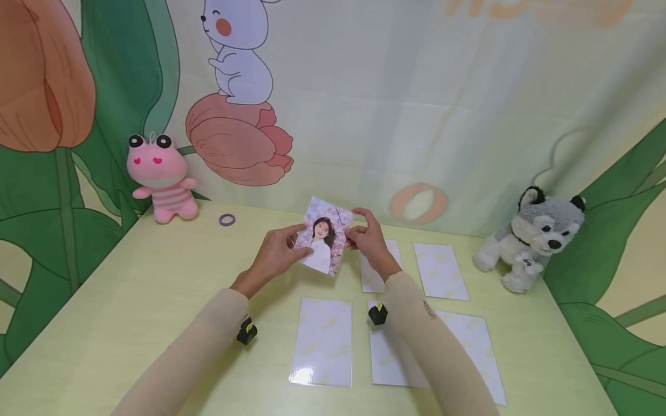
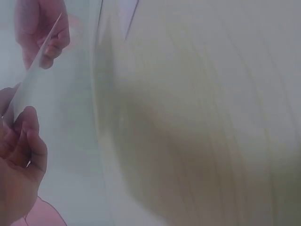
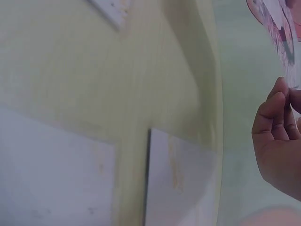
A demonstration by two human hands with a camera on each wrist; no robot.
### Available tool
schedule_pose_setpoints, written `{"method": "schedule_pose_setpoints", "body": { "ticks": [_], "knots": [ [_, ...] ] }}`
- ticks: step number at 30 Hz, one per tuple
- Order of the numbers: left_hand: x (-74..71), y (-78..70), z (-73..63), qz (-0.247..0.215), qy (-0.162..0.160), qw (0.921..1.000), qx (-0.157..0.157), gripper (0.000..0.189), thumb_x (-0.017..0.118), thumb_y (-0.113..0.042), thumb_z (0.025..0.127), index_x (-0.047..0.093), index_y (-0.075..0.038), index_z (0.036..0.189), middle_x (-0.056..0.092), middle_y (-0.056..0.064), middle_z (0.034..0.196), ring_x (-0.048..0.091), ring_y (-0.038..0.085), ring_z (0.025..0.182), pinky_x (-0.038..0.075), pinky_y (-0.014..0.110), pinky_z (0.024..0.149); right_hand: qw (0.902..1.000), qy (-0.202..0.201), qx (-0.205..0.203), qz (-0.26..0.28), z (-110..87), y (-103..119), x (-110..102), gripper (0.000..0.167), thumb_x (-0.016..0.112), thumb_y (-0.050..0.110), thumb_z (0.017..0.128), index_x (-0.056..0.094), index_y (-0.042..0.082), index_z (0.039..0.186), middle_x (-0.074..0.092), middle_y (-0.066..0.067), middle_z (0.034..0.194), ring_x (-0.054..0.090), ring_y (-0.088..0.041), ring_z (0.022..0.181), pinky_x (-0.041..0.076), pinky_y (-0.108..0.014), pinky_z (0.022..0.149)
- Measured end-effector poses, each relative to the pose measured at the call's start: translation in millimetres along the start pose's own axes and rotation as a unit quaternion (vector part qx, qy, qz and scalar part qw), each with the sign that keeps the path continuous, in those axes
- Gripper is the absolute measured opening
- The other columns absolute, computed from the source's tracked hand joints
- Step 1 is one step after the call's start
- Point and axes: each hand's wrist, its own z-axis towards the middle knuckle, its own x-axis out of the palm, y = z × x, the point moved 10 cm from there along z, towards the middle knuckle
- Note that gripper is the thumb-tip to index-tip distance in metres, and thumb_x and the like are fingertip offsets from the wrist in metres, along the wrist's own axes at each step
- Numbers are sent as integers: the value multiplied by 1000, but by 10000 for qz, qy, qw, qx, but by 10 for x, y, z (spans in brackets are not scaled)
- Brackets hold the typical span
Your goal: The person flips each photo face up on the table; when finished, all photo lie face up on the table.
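A photo print [image 1: 325, 242] of a person in white against pink blossoms is held up over the far part of the table, tilted. My left hand [image 1: 273, 254] pinches its left edge, thumb on the picture side. At the opposite edge, the fingertips of my right hand [image 1: 372, 240] pinch it too. In the left wrist view the print [image 2: 35, 77] appears nearly edge-on between both hands. The right wrist view has only part of the print [image 3: 282, 37], above the pinching right fingers [image 3: 273, 108].
Several white cards with faint yellow marks lie on the table, among them a front one [image 1: 321, 341] and a back right one [image 1: 441, 270]. A purple ring [image 1: 227, 219] lies back left. A pink plush frog [image 1: 161, 179] and a grey plush dog [image 1: 541, 231] stand at the back corners.
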Motion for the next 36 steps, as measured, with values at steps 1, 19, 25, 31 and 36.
{"method": "schedule_pose_setpoints", "body": {
  "ticks": [1,19,25,31,36],
  "knots": [
    [8,7,-3,11,57,10000,-49,56,82,-16,82,63,-3,134,62,9,83,59,22,76,44,28,65,10000,27,24,3,9,-6,1,57,59,0,98,36,8,149,63,1,71,58,-11,56,52,-30,62],
    [121,173,-18,374,730,9956,-445,58,84,-23,81,65,-2,131,55,2,70,43,13,60,33,26,55,9980,379,175,-485,115,-55,86,66,68,-2,91,40,8,151,67,1,74,64,-14,64,55,-33,67],
    [164,222,-26,587,894,9919,-684,58,84,-23,81,65,-2,131,54,2,67,44,13,59,32,25,54,9932,557,262,-990,142,-95,166,73,71,-1,88,37,6,153,67,-3,80,63,-12,66,55,-37,72],
    [196,258,-31,810,1035,9880,-815,58,84,-23,81,65,0,130,58,4,68,45,13,60,34,25,54,9854,670,296,-1539,169,-152,220,79,77,2,85,37,5,153,62,-3,78,59,-12,63,53,-29,66],
    [236,304,-55,941,1219,9828,-1023,59,85,-24,80,65,1,130,65,8,76,49,15,64,36,25,56,9764,744,227,-2015,170,-173,271,78,78,3,84,39,5,152,60,-4,77,58,-12,63,54,-30,65]
  ]
}}
